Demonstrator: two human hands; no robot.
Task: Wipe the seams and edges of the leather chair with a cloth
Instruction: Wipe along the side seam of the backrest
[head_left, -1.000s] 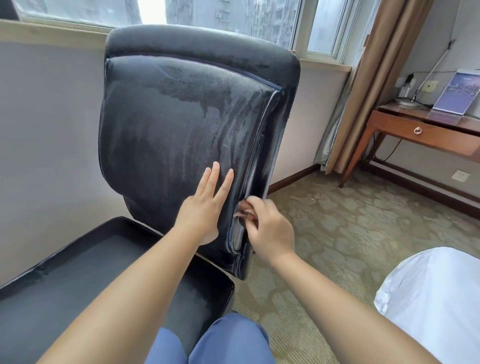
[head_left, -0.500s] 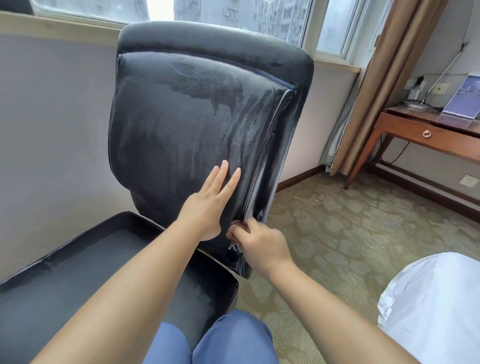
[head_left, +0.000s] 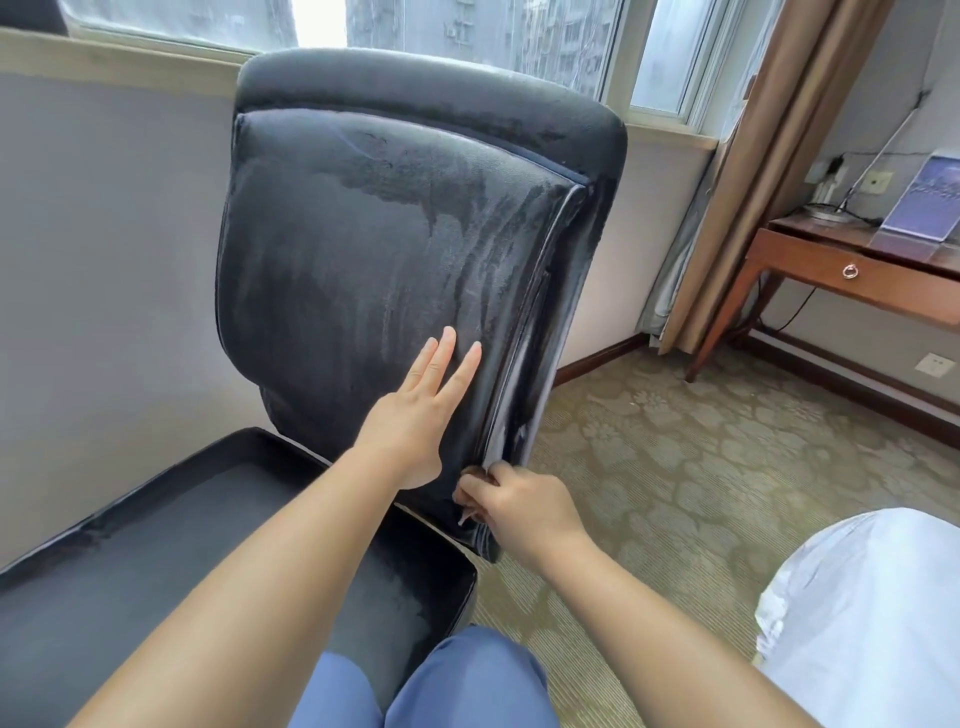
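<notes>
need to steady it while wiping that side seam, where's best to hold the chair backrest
Press a flat palm on the backrest front panel just inside the right seam, coming from the front as the left hand does: that face is broad and smooth, nothing to curl round.

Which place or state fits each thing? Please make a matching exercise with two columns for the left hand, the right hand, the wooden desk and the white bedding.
Column 1:
1. left hand
2. right hand
3. wooden desk
4. white bedding

Column 2:
A. at the lower right corner of the view
B. flat, fingers straight, on the chair back
C. by the curtain, at the right wall
D. fingers curled, pinching a cloth at the lower end of the side seam

Pairs: 1-B, 2-D, 3-C, 4-A
</notes>
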